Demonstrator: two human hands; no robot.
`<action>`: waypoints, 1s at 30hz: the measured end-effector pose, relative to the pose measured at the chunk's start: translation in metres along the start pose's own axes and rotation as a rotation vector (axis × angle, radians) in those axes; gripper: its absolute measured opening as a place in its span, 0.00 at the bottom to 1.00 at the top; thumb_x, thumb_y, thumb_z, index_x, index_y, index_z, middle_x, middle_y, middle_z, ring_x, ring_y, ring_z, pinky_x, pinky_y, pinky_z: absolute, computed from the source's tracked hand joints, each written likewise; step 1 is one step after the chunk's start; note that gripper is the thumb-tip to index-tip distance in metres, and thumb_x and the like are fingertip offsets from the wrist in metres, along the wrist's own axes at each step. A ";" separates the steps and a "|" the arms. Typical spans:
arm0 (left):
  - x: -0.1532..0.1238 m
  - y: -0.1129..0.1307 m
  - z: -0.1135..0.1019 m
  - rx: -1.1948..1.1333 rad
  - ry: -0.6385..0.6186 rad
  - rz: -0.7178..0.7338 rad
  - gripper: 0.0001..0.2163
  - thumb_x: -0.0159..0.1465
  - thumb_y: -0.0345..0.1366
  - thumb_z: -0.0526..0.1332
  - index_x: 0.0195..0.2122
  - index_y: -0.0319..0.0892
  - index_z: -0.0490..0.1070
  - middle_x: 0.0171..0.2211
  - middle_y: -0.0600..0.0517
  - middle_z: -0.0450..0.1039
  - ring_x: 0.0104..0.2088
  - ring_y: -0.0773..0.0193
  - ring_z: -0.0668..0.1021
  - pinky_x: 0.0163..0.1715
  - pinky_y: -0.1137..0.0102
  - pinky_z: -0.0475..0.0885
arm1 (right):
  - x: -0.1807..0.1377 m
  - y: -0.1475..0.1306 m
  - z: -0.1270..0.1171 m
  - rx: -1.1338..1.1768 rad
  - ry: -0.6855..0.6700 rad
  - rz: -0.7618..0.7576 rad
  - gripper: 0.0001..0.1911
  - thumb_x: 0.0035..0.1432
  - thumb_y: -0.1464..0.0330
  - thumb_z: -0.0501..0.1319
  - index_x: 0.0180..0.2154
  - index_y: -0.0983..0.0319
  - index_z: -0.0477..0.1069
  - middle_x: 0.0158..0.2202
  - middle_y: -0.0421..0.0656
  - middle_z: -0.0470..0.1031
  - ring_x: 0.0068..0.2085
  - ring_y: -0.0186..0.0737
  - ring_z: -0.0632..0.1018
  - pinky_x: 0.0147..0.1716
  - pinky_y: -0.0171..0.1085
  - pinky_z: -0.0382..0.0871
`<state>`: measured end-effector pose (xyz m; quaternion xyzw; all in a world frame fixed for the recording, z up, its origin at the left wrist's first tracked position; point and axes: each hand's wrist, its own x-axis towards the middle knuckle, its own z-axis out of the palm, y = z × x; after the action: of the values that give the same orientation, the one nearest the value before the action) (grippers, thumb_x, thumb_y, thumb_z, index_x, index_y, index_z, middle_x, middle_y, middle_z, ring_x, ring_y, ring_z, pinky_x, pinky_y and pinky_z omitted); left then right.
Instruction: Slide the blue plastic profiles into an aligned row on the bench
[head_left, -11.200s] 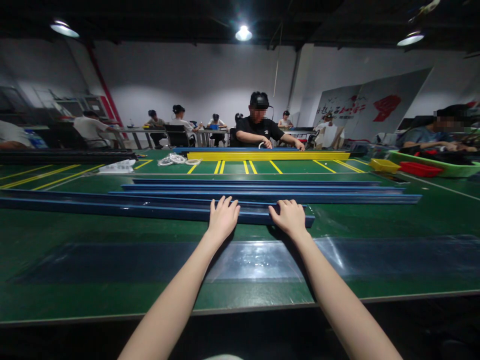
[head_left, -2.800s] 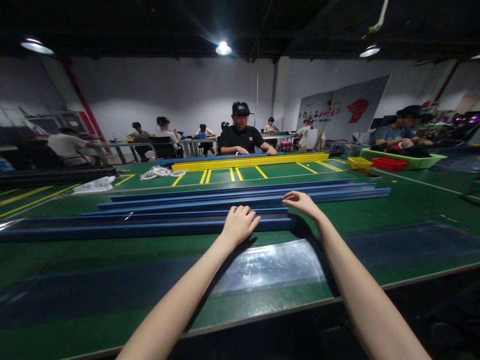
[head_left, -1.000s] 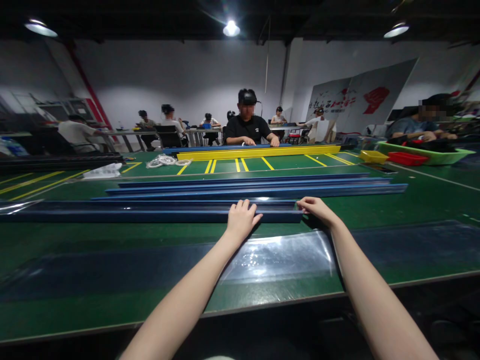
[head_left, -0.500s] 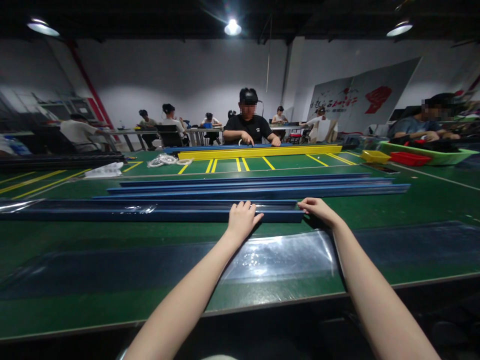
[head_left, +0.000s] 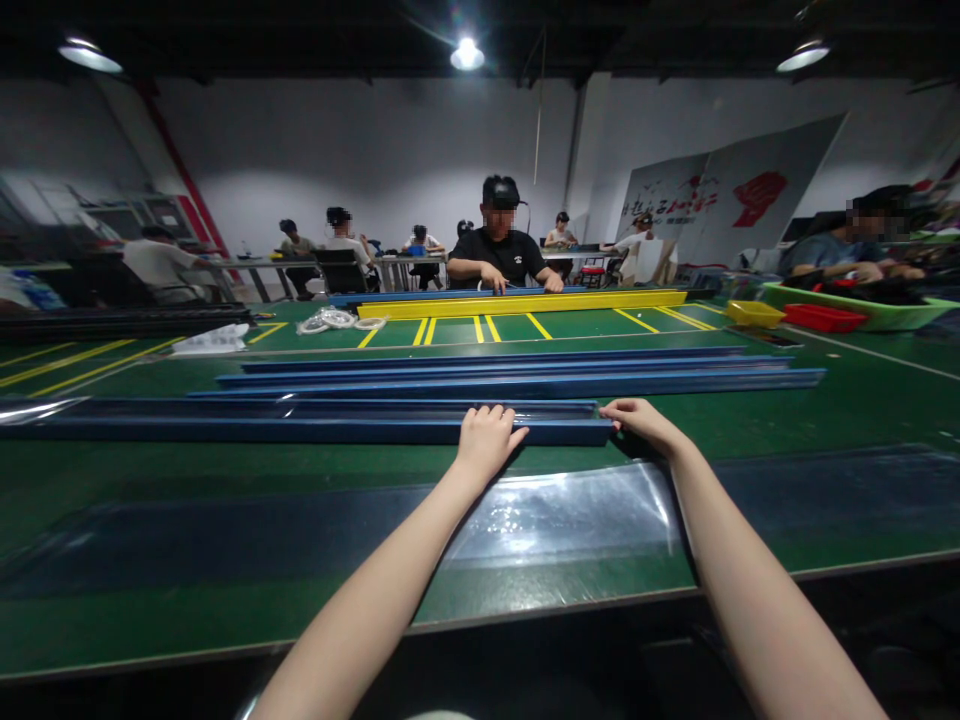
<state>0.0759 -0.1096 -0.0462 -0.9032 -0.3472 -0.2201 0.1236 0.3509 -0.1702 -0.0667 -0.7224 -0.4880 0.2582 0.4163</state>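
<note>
A long blue channel [head_left: 300,432] lies across the table in front of me, with shiny clear film [head_left: 390,411] along its inside. My left hand [head_left: 487,440] rests over it near the right end, fingers bent across the trough and thumb out to the side on the near wall. At the channel's right end, my right hand [head_left: 637,420] has its thumb and fingertips pinched together. Whatever sits between those fingertips is too small to make out. Closer to me, a wide clear plastic sheet [head_left: 570,510] lies flat beneath my forearms.
Several more blue channels [head_left: 525,382] lie just beyond. Farther back are a yellow channel [head_left: 525,303], coiled white tubing [head_left: 326,320], and yellow [head_left: 754,314], red [head_left: 823,318] and green [head_left: 892,310] bins. A co-worker [head_left: 499,245] works across the green table [head_left: 187,640].
The bright glare on the film inside the channel has shrunk on the left. Both hands keep almost the same place and grip.
</note>
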 end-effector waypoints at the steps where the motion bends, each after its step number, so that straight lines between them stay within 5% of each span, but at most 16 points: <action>1: 0.000 -0.001 0.000 0.000 -0.001 0.011 0.14 0.61 0.45 0.51 0.35 0.40 0.67 0.33 0.48 0.71 0.35 0.59 0.71 0.33 0.67 0.58 | 0.000 0.000 0.000 0.002 0.001 0.004 0.20 0.39 0.53 0.60 0.21 0.64 0.67 0.16 0.38 0.63 0.19 0.27 0.61 0.19 0.31 0.52; 30: 0.000 0.000 -0.002 0.011 -0.055 0.031 0.13 0.62 0.43 0.49 0.35 0.40 0.67 0.33 0.47 0.71 0.36 0.58 0.72 0.34 0.66 0.59 | 0.000 0.000 0.003 -0.076 0.019 -0.004 0.15 0.38 0.58 0.61 0.21 0.65 0.69 0.15 0.38 0.64 0.18 0.28 0.64 0.19 0.31 0.54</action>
<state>0.0753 -0.1107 -0.0447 -0.9134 -0.3378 -0.1915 0.1221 0.3483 -0.1691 -0.0680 -0.7392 -0.4948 0.2319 0.3937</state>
